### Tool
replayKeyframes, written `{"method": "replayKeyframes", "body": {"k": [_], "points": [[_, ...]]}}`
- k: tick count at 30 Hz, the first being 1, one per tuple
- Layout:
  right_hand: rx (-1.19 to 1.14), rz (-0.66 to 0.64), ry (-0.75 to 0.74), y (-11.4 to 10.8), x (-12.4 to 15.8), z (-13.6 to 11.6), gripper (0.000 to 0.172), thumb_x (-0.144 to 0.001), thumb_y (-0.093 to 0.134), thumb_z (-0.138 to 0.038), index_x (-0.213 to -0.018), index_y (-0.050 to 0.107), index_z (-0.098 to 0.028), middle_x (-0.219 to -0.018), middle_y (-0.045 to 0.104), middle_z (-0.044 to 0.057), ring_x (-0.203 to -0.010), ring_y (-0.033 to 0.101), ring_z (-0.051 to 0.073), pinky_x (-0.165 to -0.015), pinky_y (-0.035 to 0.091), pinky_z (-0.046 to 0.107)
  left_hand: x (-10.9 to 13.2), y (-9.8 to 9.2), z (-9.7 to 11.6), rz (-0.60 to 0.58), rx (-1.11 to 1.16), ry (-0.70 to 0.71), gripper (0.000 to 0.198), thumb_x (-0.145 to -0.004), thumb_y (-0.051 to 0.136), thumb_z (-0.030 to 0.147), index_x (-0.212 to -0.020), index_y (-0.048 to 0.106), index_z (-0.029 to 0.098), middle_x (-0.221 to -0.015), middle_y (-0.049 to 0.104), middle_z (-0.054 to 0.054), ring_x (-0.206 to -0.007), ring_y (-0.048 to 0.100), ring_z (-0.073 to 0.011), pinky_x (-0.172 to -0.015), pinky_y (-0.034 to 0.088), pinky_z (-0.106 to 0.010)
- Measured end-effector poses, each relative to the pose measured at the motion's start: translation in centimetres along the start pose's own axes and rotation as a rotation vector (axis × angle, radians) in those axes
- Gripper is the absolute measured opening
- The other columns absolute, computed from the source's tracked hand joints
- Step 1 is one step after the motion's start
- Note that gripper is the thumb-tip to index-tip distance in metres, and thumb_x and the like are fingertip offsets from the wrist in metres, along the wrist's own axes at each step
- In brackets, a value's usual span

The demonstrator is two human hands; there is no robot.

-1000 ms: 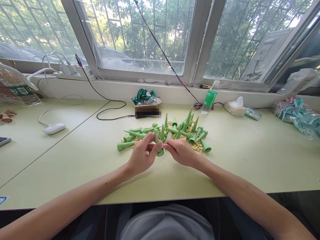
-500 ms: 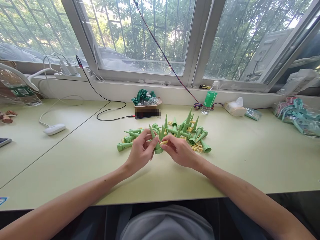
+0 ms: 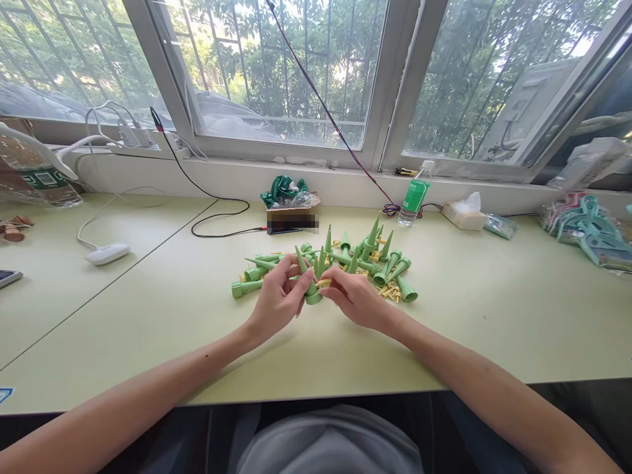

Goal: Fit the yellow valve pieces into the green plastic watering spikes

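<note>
My left hand [image 3: 277, 301] is closed round a green plastic cone spike [image 3: 307, 280], tip pointing up and away. My right hand [image 3: 356, 299] pinches a small yellow plug [image 3: 323, 283] right against the side of that spike near its wide end. Both hands hover just above the pale green table [image 3: 162, 309]. Behind them lies a pile of green cone spikes [image 3: 368, 257], some upright, some lying flat, mixed with several small yellow plugs [image 3: 390, 289].
A cardboard box with green stuff [image 3: 291, 210] sits behind the pile. A green-labelled bottle [image 3: 413, 195], a tissue pack [image 3: 463, 212] and bagged teal clips [image 3: 590, 227] lie at the right. A white mouse [image 3: 106, 253], cables and a large bottle [image 3: 34, 172] are at the left.
The left hand has turned the spike so its tip points up and away. The right hand brought a yellow plug to the spike's side. In the last half second almost nothing moved.
</note>
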State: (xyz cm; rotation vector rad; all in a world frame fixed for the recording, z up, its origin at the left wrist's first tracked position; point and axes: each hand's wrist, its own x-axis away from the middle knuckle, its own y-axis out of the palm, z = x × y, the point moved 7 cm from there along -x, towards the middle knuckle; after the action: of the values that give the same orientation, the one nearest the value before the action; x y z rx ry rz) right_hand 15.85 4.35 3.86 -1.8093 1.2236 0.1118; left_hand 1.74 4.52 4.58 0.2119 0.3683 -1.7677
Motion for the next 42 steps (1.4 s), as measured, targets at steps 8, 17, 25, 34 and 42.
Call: {"method": "replayKeyframes", "body": {"k": [8,17,25,34,42], "points": [[0.038,0.004,-0.02,-0.2,0.1,-0.1,0.029,-0.104,0.044,-0.046,-0.092,0.051,-0.021,-0.062,0.046,-0.005,-0.052,0.038,0.011,-0.056,0.034,0.022,-0.1,0.3,0.0,-0.041,0.018,-0.009,0.02,-0.097,0.057,0.039,-0.096,0.05,0.02,-0.068,0.055,0.007,-0.031,0.041,-0.0008,-0.031,0.031,-0.014],[0.104,-0.012,-0.014,-0.2,0.0,-0.4,0.046,-0.106,0.03,-0.05,-0.069,0.03,-0.022,-0.056,0.03,-0.006,-0.05,0.024,0.01,-0.051,0.022,0.024,0.4,1.0,0.0,-0.094,-0.103,0.07,0.019,-0.098,0.053,0.038,-0.093,0.048,0.02,-0.069,0.055,0.006,-0.033,0.041,-0.0016,-0.033,0.033,-0.016],[0.108,-0.047,0.021,0.2,0.2,-0.1,0.052,-0.106,0.024,-0.05,-0.065,0.035,-0.021,-0.054,0.033,-0.005,-0.048,0.026,0.009,-0.053,0.022,0.025,0.9,1.2,0.5,-0.106,-0.262,0.234,0.012,-0.1,0.048,0.03,-0.094,0.049,0.02,-0.073,0.055,0.004,-0.039,0.042,-0.002,-0.038,0.036,-0.018],[0.087,-0.016,0.07,-0.1,0.1,0.0,0.046,-0.106,0.028,-0.046,-0.07,0.041,-0.02,-0.059,0.045,-0.003,-0.052,0.036,0.01,-0.056,0.027,0.024,0.4,0.9,0.1,-0.08,-0.123,0.114,0.017,-0.1,0.049,0.036,-0.094,0.048,0.02,-0.07,0.056,0.005,-0.035,0.042,-0.003,-0.034,0.035,-0.018],[0.121,-0.027,0.066,0.0,0.1,-0.2,0.042,-0.106,0.03,-0.04,-0.072,0.044,-0.02,-0.059,0.045,-0.003,-0.051,0.038,0.01,-0.056,0.028,0.024,0.4,0.8,0.4,-0.057,-0.153,0.148,0.017,-0.1,0.051,0.036,-0.095,0.05,0.02,-0.077,0.059,0.003,-0.039,0.043,-0.0018,-0.036,0.036,-0.016]]}}
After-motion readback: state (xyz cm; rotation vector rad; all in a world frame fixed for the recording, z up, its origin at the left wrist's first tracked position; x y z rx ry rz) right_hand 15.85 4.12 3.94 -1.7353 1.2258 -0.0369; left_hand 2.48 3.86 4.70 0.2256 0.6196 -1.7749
